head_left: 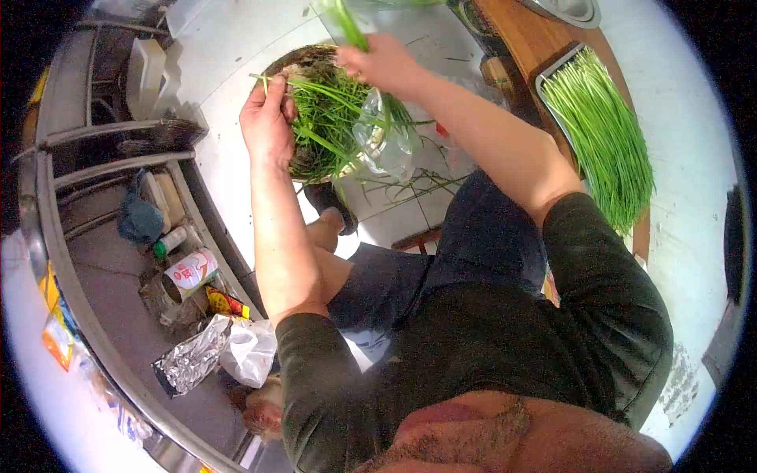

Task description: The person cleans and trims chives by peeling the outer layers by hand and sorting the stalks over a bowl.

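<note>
Held bunch of green stalks (pixel 345 22) raised near far rim of round basin (pixel 298 57), wrapped in curled right hand (pixel 378 63); upper end blurred. Pinched at least 1 thin stalk (pixel 311 85) between thumb and fingers of left hand (pixel 268 118), above basin's left side. Could not tell exact stalk count in either of the 2 hands. Saw tangled loose greens (pixel 315 142) in basin below, clear plastic bag (pixel 386 146) at right rim, stray stems (pixel 426 185) on floor tiles (pixel 225 94).

Judged main risks: snapping thin stalk through hard pulling; shedding pieces onto tiles through slack grasp on bunch; dragging bag into greens by snagging with right wrist; tipping basin by knock from dark shoe (pixel 347 221) near its near rim.

Judged right-side swing limited by edge of wooden bench (pixel 512 31) and tray (pixel 544 88) of neatly aligned stalks (pixel 603 134), left-side by shelf (pixel 102 276) bearing foil (pixel 193 359), white-and-red tin (pixel 189 274) and white bag (pixel 251 351). Judged most room forward, over tiles past basin's far-left rim.
</note>
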Demonstrator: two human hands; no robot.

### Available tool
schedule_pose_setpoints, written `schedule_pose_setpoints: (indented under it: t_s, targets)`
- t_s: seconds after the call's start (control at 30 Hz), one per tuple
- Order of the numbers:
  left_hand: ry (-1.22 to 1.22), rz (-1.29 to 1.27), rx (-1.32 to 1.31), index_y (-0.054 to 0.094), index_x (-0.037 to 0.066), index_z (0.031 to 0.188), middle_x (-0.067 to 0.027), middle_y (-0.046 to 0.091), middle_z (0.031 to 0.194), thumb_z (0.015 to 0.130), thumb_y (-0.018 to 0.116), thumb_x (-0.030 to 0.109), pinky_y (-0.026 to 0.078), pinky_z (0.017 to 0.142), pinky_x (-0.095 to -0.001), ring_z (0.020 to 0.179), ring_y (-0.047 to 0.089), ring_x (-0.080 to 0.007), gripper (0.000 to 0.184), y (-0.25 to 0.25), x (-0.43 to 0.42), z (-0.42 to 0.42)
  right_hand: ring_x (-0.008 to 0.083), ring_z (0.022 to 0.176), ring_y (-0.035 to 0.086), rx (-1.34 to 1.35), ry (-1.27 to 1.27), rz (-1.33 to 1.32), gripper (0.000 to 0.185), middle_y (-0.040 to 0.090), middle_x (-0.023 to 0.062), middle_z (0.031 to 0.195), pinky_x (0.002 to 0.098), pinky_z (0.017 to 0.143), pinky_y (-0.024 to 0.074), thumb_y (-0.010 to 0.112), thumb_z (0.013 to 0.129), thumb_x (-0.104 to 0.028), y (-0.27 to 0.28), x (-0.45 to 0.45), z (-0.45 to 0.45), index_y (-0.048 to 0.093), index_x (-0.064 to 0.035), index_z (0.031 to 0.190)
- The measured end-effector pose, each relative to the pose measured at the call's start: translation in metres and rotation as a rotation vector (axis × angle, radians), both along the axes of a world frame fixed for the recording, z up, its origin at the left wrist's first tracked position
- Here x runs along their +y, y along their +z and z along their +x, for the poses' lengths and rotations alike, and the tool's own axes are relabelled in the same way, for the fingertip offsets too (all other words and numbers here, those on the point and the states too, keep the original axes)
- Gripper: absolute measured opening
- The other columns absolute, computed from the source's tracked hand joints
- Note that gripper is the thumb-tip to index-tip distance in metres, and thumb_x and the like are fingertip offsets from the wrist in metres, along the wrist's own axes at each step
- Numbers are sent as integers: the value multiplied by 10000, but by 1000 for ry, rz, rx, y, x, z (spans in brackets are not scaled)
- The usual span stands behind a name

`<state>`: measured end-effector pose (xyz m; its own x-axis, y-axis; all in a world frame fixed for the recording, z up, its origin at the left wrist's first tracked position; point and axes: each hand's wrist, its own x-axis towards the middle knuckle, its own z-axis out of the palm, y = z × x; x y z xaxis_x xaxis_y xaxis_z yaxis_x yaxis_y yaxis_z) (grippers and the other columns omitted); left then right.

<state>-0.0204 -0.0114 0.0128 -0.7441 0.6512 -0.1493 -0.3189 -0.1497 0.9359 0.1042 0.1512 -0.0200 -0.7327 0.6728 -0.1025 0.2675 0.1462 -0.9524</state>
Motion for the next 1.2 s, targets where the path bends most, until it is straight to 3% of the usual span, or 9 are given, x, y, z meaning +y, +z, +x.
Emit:
schedule_pose_setpoints:
  t_s: [0.1,0.2,0.43,0.73,0.83,0.93,1.03,1.13,1.2]
  targets:
    - [31,-32,0,642,18,864,-11,577,710,897,658,127,317,467,-216,512,424,-73,115,8,0,4,251,692,641,-69,-107,230,487,668,159,728,421,692,499,630,807,-472,20,14,6,676,12,843]
    - [-2,-53,25,619,25,817,-10,570,675,893,666,134,312,461,-217,500,419,-73,141,3,1,3,134,739,602,18,-1,21,403,675,59,788,316,697,468,657,819,-412,35,0,11,688,-24,924]
    - [-59,-114,-20,605,27,835,-10,561,675,917,634,144,308,451,-213,492,413,-71,146,1,10,17,84,743,584,214,229,-91,180,670,17,811,249,686,460,718,807,-155,5,-24,1,683,-42,942]
    - [23,-135,23,630,16,890,22,510,642,951,577,160,300,454,-210,504,397,-65,165,4,12,21,42,579,484,271,233,-151,125,600,-36,714,225,519,365,701,826,-134,6,-20,4,668,-52,914]
    - [-63,-145,119,634,18,859,36,484,604,928,615,170,289,459,-209,506,390,-55,168,-2,10,22,44,580,487,242,256,-142,139,596,-35,705,227,523,372,707,825,-148,9,-20,5,668,-53,919]
    - [-62,-196,198,629,20,825,38,489,600,912,640,184,284,462,-211,510,398,-47,186,-5,10,22,172,729,633,239,208,-129,266,683,101,776,308,714,485,735,748,-276,8,-22,5,691,-50,880]
    - [-89,-197,208,631,19,811,39,501,605,906,640,184,294,466,-210,516,406,-42,190,-6,9,21,188,757,642,214,209,-101,265,682,106,792,317,739,488,738,740,-273,10,-23,5,686,-54,880]
    - [-131,-351,354,656,26,913,45,549,695,917,622,148,291,499,-195,558,409,-32,127,-6,6,16,69,661,543,249,249,-61,157,636,-7,767,243,603,430,716,812,-151,6,-23,3,663,-40,909]
    - [-150,-366,374,651,23,866,45,526,644,899,629,163,308,481,-210,536,413,-37,146,-8,5,10,85,706,561,253,281,0,167,646,0,783,258,653,446,713,812,-165,1,-21,1,662,-41,911]
